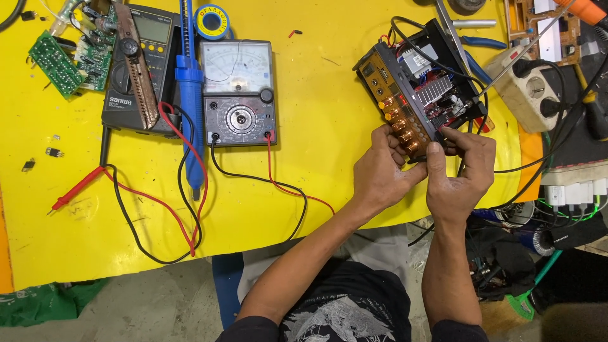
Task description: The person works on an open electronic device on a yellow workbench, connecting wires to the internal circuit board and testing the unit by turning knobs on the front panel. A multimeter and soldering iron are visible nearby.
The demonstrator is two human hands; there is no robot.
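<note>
The person's dark printed shirt (pixel 335 316) lies nearest the camera, at the lower edge of the view, with both forearms extended up from it. The left hand (pixel 380 174) is closed on the near end of an open amplifier (pixel 418 95), its fingers curled against the row of copper-coloured knobs (pixel 400 126) on the front panel. The right hand (pixel 459 174) is closed on the same end from the other side, thumb and fingers pinched at the lowest knob. The amplifier is set at a slant on the right part of the yellow worktop (pixel 316 190), cover off, with the circuit board and a finned heat sink (pixel 434 90) exposed. A white power strip (pixel 529 88) is placed just beside it on the right. Well apart, on the left, an analogue meter (pixel 238 92) and a digital meter (pixel 136 69) are laid flat, with a blue soldering tool (pixel 192 95) between them. Red and black test leads (pixel 158 209) are looped across the worktop below them.
</note>
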